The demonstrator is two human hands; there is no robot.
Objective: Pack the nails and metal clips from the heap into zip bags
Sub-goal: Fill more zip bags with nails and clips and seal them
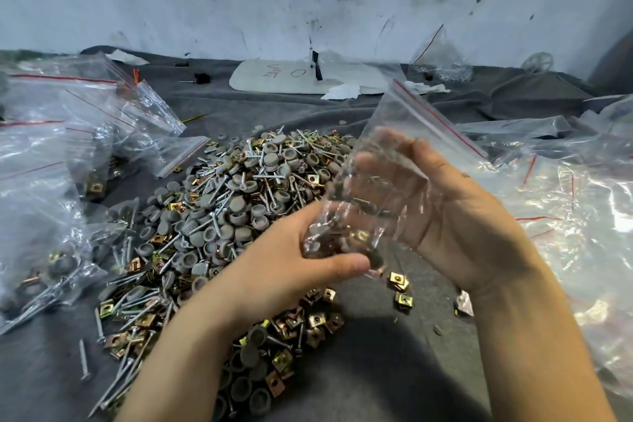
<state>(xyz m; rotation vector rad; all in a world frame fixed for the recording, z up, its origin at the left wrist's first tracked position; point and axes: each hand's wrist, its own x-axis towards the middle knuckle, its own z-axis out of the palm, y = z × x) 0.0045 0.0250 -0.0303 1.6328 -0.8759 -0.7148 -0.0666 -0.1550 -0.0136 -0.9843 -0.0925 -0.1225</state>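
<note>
- Holding up a clear zip bag (411, 120) at centre right of the frame, tilted, with its red zip strip at the upper right end and a small load of pieces sunk into the lower left end.
- Gripping that loaded lower end with the left hand (291, 262), thumb underneath and fingers curled over the plastic.
- Supporting the bag's middle with the right hand (452, 212), palm toward the camera, fingers lightly bent and blurred behind the plastic; firmness of that hold hard to tell.
- Working just above the heap (219, 223), a mix of nails (84, 358), metal clips (147, 320) and grey caps (272, 158), spread from centre to lower left over a grey cloth surface (394, 370).
- Flanked by filled bags (51, 154) at the left edge and a pile of empty bags (575, 216) at the right edge, with a few loose clips (400, 286) lying just below the held bag.
- Judged step: partway through one bag, contents seemingly being settled at the bottom; zip apparently not yet closed, though blur leaves this unsure.
- Next move likely calling for more pieces from the heap, or for pinching the red strip shut from end to end and laying the bag with the filled ones at left.
- Most of the heap not yet packed.
</note>
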